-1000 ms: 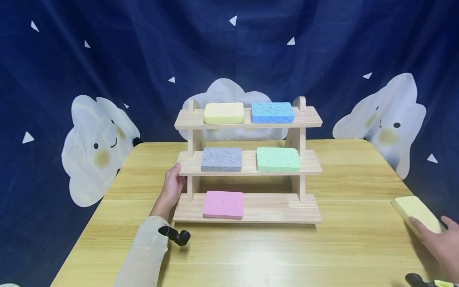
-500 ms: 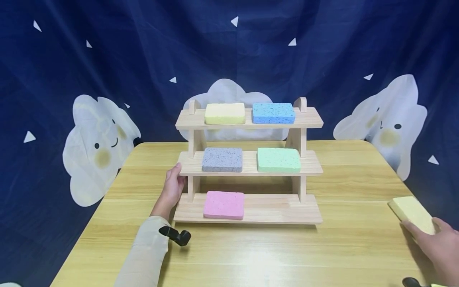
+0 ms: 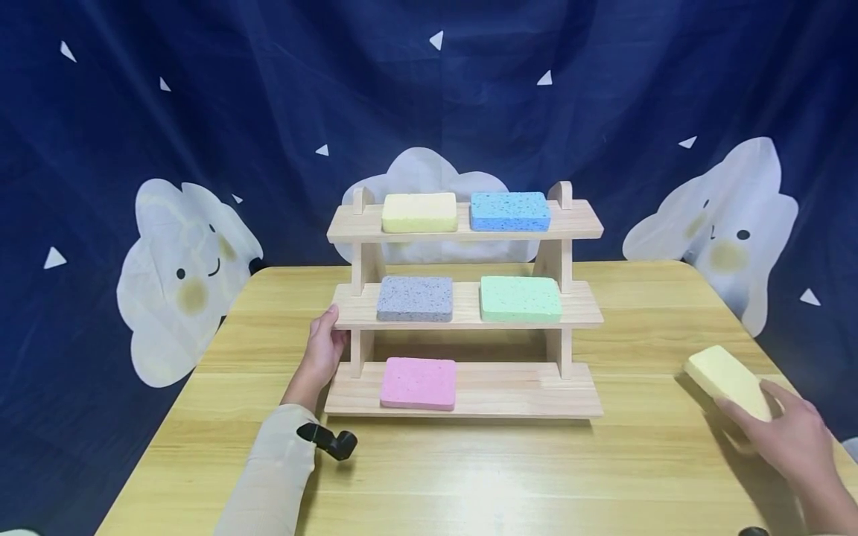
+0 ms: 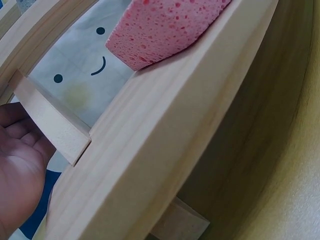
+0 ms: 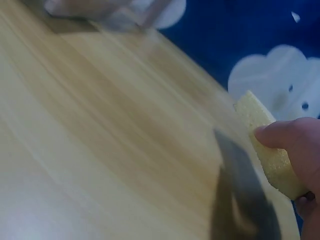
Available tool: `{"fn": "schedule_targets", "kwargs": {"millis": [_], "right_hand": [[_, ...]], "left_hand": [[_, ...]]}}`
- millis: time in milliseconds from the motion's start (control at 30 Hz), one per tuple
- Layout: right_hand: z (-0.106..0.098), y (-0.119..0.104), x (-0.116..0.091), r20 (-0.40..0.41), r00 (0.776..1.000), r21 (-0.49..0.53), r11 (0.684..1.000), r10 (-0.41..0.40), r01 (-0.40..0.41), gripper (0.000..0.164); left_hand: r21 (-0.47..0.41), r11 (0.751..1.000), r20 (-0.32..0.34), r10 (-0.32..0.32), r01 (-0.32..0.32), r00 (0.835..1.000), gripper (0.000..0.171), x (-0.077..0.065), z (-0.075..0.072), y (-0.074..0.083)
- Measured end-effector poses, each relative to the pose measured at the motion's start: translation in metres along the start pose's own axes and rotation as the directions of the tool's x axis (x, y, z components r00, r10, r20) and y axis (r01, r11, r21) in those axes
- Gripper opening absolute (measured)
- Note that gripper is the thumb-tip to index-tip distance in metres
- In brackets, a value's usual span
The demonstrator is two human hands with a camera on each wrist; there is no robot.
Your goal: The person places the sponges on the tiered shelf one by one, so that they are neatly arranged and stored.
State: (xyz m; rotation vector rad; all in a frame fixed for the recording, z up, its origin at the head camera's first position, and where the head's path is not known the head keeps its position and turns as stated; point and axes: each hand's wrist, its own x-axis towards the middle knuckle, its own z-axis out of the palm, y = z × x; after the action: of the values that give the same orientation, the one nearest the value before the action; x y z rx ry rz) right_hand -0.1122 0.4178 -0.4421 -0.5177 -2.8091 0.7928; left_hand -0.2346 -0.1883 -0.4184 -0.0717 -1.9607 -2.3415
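A three-tier wooden display shelf stands on the table. My left hand grips the left end of its middle tier; the left wrist view shows that hand's fingers beside the upright. To the right of the shelf, my right hand pinches a pale yellow sponge, tilted and held over the tabletop with its shadow below. On the top tier lie another yellow sponge and a blue sponge. A grey sponge and a green sponge lie on the middle tier, a pink sponge on the bottom one.
The wooden table reaches back to a dark blue curtain printed with white clouds and triangles. Black camera mounts sit at the wrists.
My right hand has carried the yellow sponge leftward from the table's right edge, closer to the shelf. The left hand and the shelf with its sponges stay put.
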Motion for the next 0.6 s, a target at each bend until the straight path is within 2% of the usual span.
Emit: {"fn": "schedule_targets", "kwargs": {"millis": [167, 333, 467, 600], "right_hand": [[0.001, -0.022, -0.003, -0.011, 0.996, 0.026, 0.996, -0.084, 0.084, 0.078], [0.003, -0.041, -0.009, -0.033, 0.983, 0.025, 0.983, -0.183, 0.183, 0.073], [0.004, -0.056, -0.014, -0.034, 0.967, 0.036, 0.966, -0.253, 0.254, 0.072], [0.003, -0.071, -0.021, -0.042, 0.945, 0.047, 0.944, -0.326, 0.327, 0.070]], "left_hand": [[0.002, 1.000, 0.003, 0.015, -0.015, 1.000, 0.060, 0.000, 0.000, -0.002], [-0.003, 0.999, 0.008, 0.034, -0.034, 0.999, 0.057, 0.000, -0.001, -0.003], [-0.003, 0.999, 0.008, 0.038, -0.038, 0.999, 0.055, 0.000, -0.001, -0.003], [0.008, 1.000, 0.004, 0.005, -0.006, 1.000, 0.056, 0.001, -0.001, -0.002]]}}
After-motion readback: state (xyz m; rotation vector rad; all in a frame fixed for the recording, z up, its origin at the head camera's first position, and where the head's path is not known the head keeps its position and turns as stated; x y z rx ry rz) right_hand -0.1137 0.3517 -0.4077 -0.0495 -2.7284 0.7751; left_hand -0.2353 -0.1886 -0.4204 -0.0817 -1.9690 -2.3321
